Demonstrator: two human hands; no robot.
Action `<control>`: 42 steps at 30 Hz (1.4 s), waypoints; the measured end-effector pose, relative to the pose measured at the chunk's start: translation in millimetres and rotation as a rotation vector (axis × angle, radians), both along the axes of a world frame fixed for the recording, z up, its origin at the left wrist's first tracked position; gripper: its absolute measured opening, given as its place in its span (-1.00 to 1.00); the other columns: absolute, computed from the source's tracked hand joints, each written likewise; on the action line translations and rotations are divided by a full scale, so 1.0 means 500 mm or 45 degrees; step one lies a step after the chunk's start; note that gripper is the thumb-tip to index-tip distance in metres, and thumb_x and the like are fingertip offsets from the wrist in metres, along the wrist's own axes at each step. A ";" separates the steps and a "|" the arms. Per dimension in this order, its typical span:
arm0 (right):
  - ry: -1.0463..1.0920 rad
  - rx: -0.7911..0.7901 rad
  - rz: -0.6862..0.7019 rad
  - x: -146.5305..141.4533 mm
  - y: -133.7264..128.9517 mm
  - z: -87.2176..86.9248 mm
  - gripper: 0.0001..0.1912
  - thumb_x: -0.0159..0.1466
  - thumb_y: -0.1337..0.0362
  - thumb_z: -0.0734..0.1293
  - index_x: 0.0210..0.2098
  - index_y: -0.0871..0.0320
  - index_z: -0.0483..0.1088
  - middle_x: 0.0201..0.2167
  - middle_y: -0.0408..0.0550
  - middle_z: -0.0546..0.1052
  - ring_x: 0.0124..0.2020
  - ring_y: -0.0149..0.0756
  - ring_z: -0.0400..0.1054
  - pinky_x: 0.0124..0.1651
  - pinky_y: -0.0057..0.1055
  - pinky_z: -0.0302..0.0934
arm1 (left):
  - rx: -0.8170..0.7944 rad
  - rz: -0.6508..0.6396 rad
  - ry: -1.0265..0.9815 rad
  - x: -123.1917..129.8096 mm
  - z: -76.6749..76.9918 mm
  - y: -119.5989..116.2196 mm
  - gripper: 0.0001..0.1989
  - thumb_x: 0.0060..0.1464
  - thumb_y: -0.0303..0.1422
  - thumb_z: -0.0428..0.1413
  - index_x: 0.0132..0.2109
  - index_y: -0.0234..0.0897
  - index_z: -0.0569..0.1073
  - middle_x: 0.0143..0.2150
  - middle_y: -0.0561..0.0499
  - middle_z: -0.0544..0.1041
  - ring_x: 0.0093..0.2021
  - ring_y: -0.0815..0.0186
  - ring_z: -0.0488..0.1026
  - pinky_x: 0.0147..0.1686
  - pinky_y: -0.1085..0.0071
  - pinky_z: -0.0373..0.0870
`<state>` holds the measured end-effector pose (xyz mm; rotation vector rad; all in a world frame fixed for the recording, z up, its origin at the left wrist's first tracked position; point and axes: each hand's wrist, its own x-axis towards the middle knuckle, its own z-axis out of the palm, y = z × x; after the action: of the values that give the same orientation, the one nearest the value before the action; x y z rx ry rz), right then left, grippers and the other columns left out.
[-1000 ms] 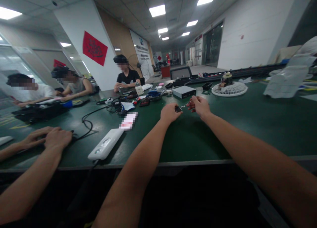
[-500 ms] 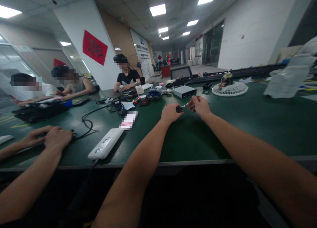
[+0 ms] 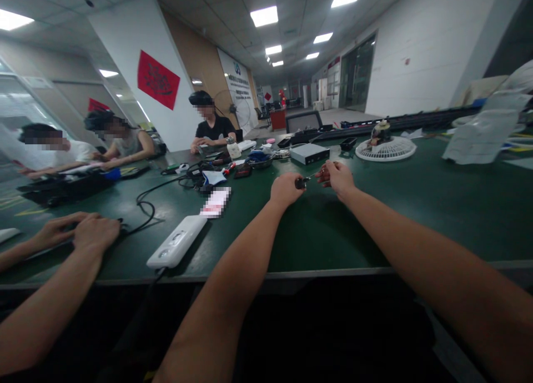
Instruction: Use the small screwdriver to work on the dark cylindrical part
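Head view: the left hand (image 3: 285, 190) has its grip closed around a small dark part (image 3: 298, 184), while the right hand (image 3: 342, 179) pinches a thin tool (image 3: 320, 175) with a reddish handle. The part is held above the bench (image 3: 320, 233), on the near side of the grey metal box (image 3: 308, 155). Whether the tip touches it is too small to tell.

With the part held in the fingers rather than braced, a sideways push could twist it out of the left grip. The tip could then skid off and jab the fingertips around it. Too light a pinch could let the handle roll and spoil the tip's alignment. Anything tiny that drops could bounce towards the cluttered far side or the black cable (image 3: 145, 204) on the left, where dark pieces would be hard to spot.
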<state>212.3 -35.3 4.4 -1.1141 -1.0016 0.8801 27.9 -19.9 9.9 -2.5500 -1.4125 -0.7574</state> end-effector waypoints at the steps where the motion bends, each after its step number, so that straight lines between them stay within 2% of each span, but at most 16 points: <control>1: -0.019 0.006 -0.007 0.000 0.000 -0.001 -0.75 0.43 0.11 0.18 -0.30 0.12 0.29 -0.45 -0.03 0.60 -0.61 -0.40 0.42 -0.61 -0.53 0.22 | 0.005 -0.001 0.007 0.000 0.000 0.000 -0.67 0.03 -0.23 0.28 -0.03 -0.16 0.59 -0.10 -0.08 0.58 -0.07 0.13 0.48 -0.05 0.26 0.40; 7: -0.265 0.119 -0.006 -0.003 -0.004 -0.004 -0.70 0.39 0.02 0.25 -0.31 0.12 0.30 -0.45 -0.05 0.59 -0.64 -0.40 0.41 -0.67 -0.55 0.17 | 0.008 0.018 0.060 0.000 0.003 0.000 -0.68 0.06 -0.24 0.26 -0.02 -0.11 0.58 -0.08 -0.06 0.57 -0.07 0.15 0.48 -0.03 0.27 0.39; 11: -0.268 0.163 -0.036 -0.001 -0.008 -0.001 -0.68 0.39 -0.03 0.23 -0.25 0.11 0.30 -0.51 -0.10 0.56 -0.67 -0.40 0.41 -0.69 -0.56 0.15 | 0.006 0.074 0.069 -0.001 0.004 0.000 -0.69 0.07 -0.21 0.25 -0.02 -0.09 0.58 -0.08 -0.06 0.56 -0.08 0.14 0.49 -0.05 0.26 0.39; 16: -0.324 0.157 -0.003 0.004 -0.003 -0.006 -0.80 0.41 0.12 0.19 -0.07 0.08 0.28 -0.49 -0.12 0.58 -0.65 -0.37 0.44 -0.66 -0.55 0.15 | 0.019 0.141 0.065 -0.002 0.003 -0.003 -0.67 0.10 -0.17 0.22 0.01 -0.10 0.57 -0.07 -0.07 0.57 -0.07 0.14 0.49 -0.05 0.26 0.40; 18: -0.487 0.134 0.013 0.004 -0.002 -0.011 -0.87 0.38 0.23 0.20 -0.11 0.08 0.30 -0.44 -0.11 0.60 -0.58 -0.36 0.47 -0.58 -0.51 0.22 | 0.013 0.162 0.062 -0.003 0.002 -0.003 -0.66 0.11 -0.16 0.21 0.02 -0.10 0.57 -0.05 -0.07 0.57 -0.06 0.13 0.49 -0.05 0.25 0.40; 20: -0.773 0.115 -0.012 0.004 -0.003 -0.015 -0.90 0.29 0.32 0.29 -0.18 0.08 0.33 -0.41 -0.10 0.61 -0.46 -0.31 0.51 -0.44 -0.45 0.28 | 0.015 0.171 0.052 -0.003 0.001 -0.002 -0.65 0.11 -0.15 0.21 0.02 -0.11 0.57 -0.04 -0.09 0.57 -0.05 0.12 0.49 -0.05 0.25 0.41; 23: -1.185 0.070 -0.063 0.002 -0.011 -0.018 -0.71 0.11 0.33 0.46 -0.22 0.07 0.32 -0.39 -0.09 0.61 -0.34 -0.18 0.51 -0.31 -0.33 0.27 | 0.015 0.157 0.041 -0.003 -0.001 -0.001 -0.65 0.11 -0.15 0.21 0.01 -0.14 0.57 -0.05 -0.11 0.58 -0.05 0.10 0.50 -0.06 0.23 0.42; 26: -1.338 -0.005 -0.044 0.002 -0.017 -0.017 -0.52 -0.02 0.25 0.57 -0.20 0.05 0.29 -0.41 -0.09 0.61 -0.32 -0.10 0.51 -0.32 -0.28 0.24 | 0.001 0.151 0.031 -0.004 -0.002 0.000 -0.66 0.11 -0.16 0.21 0.01 -0.14 0.58 -0.05 -0.12 0.59 -0.04 0.09 0.50 -0.04 0.23 0.41; 29: -1.355 -0.057 -0.004 0.005 -0.019 -0.017 -0.45 -0.09 0.32 0.59 -0.21 0.05 0.27 -0.43 -0.12 0.60 -0.31 -0.09 0.51 -0.32 -0.29 0.23 | -0.022 0.146 0.021 -0.004 -0.002 0.000 -0.65 0.10 -0.16 0.22 0.01 -0.12 0.58 -0.04 -0.11 0.59 -0.04 0.09 0.50 -0.03 0.23 0.41; 33: -1.279 -0.024 -0.005 0.006 -0.018 -0.019 -0.52 -0.06 0.48 0.47 -0.24 0.04 0.23 -0.45 -0.12 0.60 -0.31 -0.12 0.51 -0.30 -0.30 0.23 | -0.036 0.100 0.030 -0.004 -0.001 0.000 -0.64 0.10 -0.16 0.22 0.03 -0.12 0.59 -0.05 -0.10 0.58 -0.05 0.10 0.50 -0.01 0.22 0.41; 37: -1.048 0.117 0.000 0.002 -0.010 -0.021 -0.56 -0.03 0.53 0.37 -0.25 0.03 0.16 -0.42 -0.14 0.61 -0.32 -0.19 0.51 -0.26 -0.33 0.26 | -0.029 0.054 0.053 -0.003 0.002 -0.002 -0.65 0.08 -0.19 0.24 0.02 -0.09 0.60 -0.07 -0.09 0.59 -0.06 0.12 0.50 -0.01 0.24 0.40; 42: -0.742 0.224 0.031 -0.002 -0.001 -0.020 -0.54 -0.01 0.47 0.39 -0.26 0.01 0.10 -0.40 -0.23 0.57 -0.38 -0.27 0.51 -0.28 -0.37 0.31 | -0.041 -0.055 0.031 -0.001 0.007 -0.007 -0.63 0.06 -0.25 0.25 0.04 -0.08 0.60 -0.07 -0.05 0.63 -0.05 0.14 0.52 -0.01 0.28 0.40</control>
<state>211.3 -35.8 -5.6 -1.2349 -1.5402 0.4740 27.2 -23.2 13.2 -2.6130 -1.3774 -0.7135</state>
